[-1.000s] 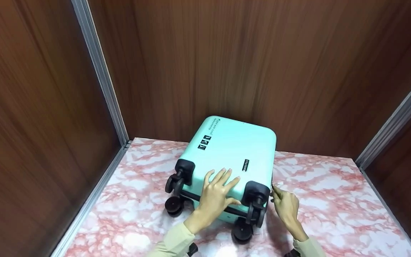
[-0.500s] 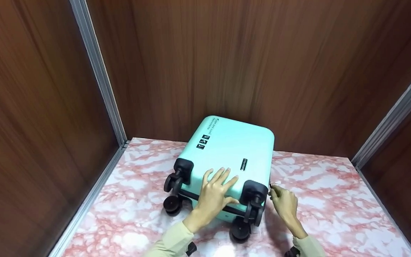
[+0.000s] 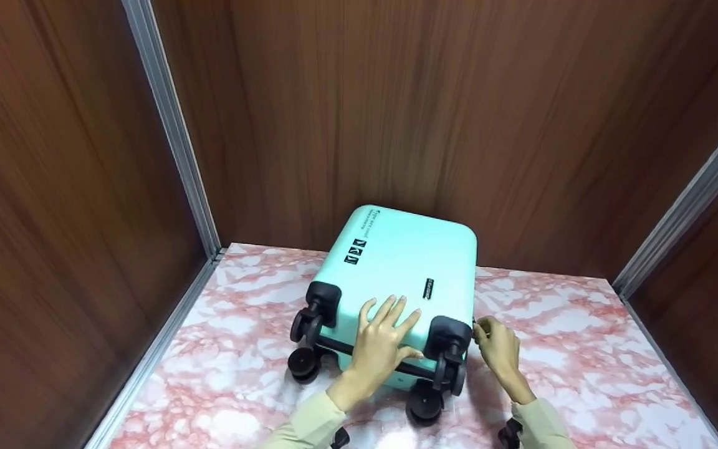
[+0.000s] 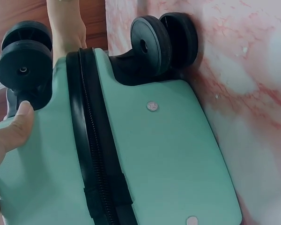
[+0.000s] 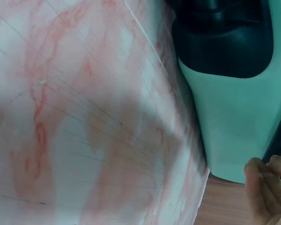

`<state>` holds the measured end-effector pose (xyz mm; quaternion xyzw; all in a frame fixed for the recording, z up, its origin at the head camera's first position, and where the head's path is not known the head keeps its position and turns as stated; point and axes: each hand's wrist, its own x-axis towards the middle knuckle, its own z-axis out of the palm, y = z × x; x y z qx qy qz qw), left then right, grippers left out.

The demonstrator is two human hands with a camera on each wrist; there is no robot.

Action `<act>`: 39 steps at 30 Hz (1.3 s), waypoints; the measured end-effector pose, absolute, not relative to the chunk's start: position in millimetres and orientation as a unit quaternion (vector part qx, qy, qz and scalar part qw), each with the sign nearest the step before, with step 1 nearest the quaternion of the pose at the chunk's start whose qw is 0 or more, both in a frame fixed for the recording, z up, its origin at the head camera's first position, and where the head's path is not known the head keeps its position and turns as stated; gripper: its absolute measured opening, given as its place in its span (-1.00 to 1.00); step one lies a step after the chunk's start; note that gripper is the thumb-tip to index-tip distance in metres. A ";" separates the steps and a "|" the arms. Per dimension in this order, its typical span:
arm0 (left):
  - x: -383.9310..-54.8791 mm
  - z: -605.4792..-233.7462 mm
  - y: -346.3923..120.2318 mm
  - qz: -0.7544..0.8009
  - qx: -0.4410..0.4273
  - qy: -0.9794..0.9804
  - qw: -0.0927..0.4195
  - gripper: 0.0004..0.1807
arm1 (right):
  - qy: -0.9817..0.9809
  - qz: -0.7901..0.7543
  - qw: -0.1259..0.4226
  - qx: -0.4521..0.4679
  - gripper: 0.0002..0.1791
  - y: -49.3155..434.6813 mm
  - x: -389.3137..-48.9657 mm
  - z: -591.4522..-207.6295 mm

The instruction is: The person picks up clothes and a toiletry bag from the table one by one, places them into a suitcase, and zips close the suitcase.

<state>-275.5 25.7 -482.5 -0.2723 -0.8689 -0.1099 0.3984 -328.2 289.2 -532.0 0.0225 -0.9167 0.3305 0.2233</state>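
Note:
A mint-green suitcase [image 3: 409,249] lies flat on the marbled tabletop, its wheeled end towards me. My left hand [image 3: 376,349] rests spread on the top shell near that end, and in the left wrist view its thumb [image 4: 19,126] lies beside a black wheel mount. A black zipper band [image 4: 96,140] runs round the suitcase between its two shells. At the right side, by the front corner, my right hand [image 3: 500,346] has its fingers curled in a pinch at this band. A small dark zipper pull [image 3: 474,322] shows at its fingertips, mostly hidden by them.
Black double wheels [image 3: 424,402] stick out from the suitcase's near end. Brown wood-grain panels [image 3: 396,112] stand behind and at both sides, with grey metal strips [image 3: 172,125] at the corners. Pink-and-white marbled tabletop [image 3: 583,349] spreads around the suitcase.
My right hand stays at the suitcase's side, but its fingers have turned and lifted slightly at the zipper band. The left hand keeps its place on the shell.

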 end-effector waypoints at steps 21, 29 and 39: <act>-269.6 -486.0 40.3 -0.138 -0.259 -0.868 0.401 -0.16 | -0.926 0.276 0.247 0.076 -0.68 298.5 -318.2 -538.5; -269.6 -484.4 41.3 -0.134 -0.261 -0.864 0.410 -0.17 | -0.925 0.286 0.240 0.070 -0.69 292.5 -306.9 -538.3; -275.3 -482.8 34.6 -0.137 -0.258 -0.862 0.415 -0.17 | -0.916 0.261 0.278 0.124 -0.74 282.8 -297.1 -533.4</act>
